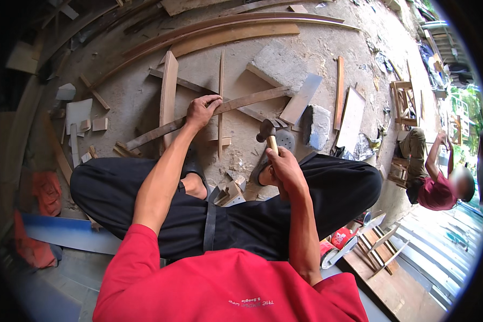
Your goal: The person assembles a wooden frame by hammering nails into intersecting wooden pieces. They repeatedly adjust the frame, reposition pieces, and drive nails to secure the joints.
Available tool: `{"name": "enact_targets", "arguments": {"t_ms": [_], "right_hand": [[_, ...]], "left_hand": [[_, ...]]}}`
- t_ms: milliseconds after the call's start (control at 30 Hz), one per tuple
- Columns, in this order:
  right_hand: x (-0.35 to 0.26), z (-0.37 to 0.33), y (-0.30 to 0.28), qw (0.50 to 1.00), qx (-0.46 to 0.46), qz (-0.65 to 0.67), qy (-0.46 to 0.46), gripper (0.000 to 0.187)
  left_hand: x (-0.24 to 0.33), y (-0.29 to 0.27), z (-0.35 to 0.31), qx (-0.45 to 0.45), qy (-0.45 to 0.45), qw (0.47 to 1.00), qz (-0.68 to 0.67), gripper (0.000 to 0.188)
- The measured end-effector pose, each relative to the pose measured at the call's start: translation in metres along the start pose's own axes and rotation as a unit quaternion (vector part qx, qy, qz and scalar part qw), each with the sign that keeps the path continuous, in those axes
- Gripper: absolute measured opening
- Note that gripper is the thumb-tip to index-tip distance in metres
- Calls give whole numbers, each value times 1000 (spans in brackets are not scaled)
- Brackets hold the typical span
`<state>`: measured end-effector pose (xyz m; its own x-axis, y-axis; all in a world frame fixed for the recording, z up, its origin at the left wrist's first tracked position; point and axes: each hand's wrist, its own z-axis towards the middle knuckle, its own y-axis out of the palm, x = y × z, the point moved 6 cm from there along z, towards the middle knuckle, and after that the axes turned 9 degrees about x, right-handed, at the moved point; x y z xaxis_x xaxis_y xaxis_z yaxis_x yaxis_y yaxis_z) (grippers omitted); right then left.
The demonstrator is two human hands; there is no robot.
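Observation:
My left hand (200, 111) is closed, fingertips pinched together at a long wooden strip (252, 100), where a thin upright slat (221, 70) crosses it. Whatever is between those fingertips is too small to make out. A claw hammer (272, 143) is in my right hand (287, 170), gripped by its pale handle with the head up. The hammer head is apart from the wood, to the right of the crossing. Left of my left hand, a wider board (169, 88) also meets the long strip. The pieces lie on the ground beyond my feet.
A concrete slab (276, 64), a flat grey plate (301, 100) and a rough block (316, 126) lie at the right. Long planks (236, 33) stretch across the far side. Wood offcuts (232, 193) sit between my feet. A person (440, 185) works at far right.

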<state>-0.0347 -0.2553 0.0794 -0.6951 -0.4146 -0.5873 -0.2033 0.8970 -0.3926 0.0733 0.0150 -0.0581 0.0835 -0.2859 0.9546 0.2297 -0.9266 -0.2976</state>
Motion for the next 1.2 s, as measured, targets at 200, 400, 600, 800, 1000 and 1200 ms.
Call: {"name": "enact_targets", "arguments": {"t_ms": [200,400,600,800,1000,1200], "right_hand": [[-11,15,8,1000,-10,1,-6,28],[-8,21,8,1000,-5,-4,3,29],[-8,19,11,1000,-10,5,4,29],[-4,19,15,1000,-12,6,-5,29],[-5,20,23,999,-3,1,-42,31],[-36,18,40,990,31,-9,-134,27]], "left_hand": [[13,-4,-3,-2,33,999,20,20],[22,-4,-4,-1,50,998,42,20],[28,-7,-3,12,117,990,80,18],[24,-7,-3,14,91,995,38,16],[23,-5,-3,-4,53,999,13,16],[26,-8,-4,-9,91,996,16,17]]}}
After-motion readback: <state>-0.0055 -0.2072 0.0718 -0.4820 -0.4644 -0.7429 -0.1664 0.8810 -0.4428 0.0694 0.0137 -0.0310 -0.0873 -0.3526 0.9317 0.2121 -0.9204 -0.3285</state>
